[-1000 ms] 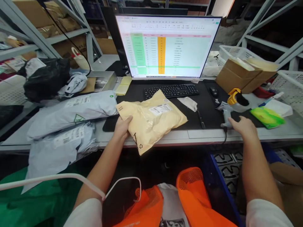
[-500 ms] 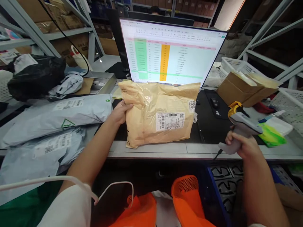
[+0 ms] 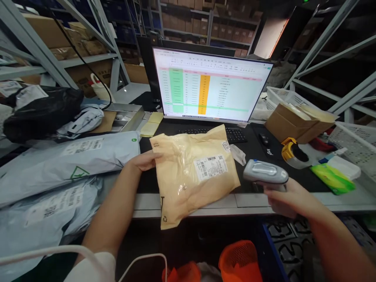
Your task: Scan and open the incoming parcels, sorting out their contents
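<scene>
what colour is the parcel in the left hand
Tan-yellow, with a white barcode label. The head view shows the parcel held at its edge by the left hand.

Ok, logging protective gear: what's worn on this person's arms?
No gloves or watch show: left grip and right grip are bare. A white sleeve covers the left upper arm, a white cable looping beside it. Right sleeve out of view.

The scanner (image 3: 266, 172) handle was hidden in the right hand (image 3: 289, 201); the label (image 3: 210, 166) print beside it was unreadably small.
</scene>
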`<state>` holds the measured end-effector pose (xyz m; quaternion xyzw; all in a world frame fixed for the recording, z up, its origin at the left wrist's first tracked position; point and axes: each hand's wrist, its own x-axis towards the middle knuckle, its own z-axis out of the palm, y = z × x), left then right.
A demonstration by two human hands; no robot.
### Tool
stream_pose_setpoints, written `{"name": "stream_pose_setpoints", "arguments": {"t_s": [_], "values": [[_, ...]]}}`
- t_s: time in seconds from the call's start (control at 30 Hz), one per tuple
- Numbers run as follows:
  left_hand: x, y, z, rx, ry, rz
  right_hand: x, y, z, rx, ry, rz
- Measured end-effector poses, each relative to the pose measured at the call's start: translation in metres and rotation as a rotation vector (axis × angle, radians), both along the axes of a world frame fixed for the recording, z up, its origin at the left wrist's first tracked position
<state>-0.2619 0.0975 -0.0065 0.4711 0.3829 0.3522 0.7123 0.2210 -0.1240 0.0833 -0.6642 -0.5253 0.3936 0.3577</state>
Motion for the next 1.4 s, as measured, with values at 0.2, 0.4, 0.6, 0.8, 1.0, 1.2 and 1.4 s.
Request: {"name": "stream_pose_setpoints", "arguments": {"t_s": [0.2,0.4,0.6,0.8,1.0,1.2,1.4], "values": [[0.007,0.012,0.002,0.092,0.031,0.462,0.123,0.062,-0.07,-0.088,-0.302,-0.256],[-0.004,0.008,0.005,0.185,0.516,0.493,0.144,0.074,-0.091,0.022,-0.967,-0.35],[-0.031,0.02,-0.012,0.486,1.064,0.183,0.024,0.175,-0.066,0.226,-0.885,0.141],[-0.001,0.013,-0.007,0.544,1.237,0.202,-0.012,0.25,-0.081,0.167,-1.008,0.063],[0.006,0.003,0.009,0.735,1.145,0.166,-0.012,0.264,-0.09,0.148,-1.065,0.039],[0.015,-0.008,0.016,0.819,0.917,-0.049,-0.008,0.223,-0.076,0.17,-1.16,0.043],[0.028,-0.025,0.032,0.863,0.87,-0.185,0.007,0.097,-0.089,-0.139,-1.191,0.057]]}}
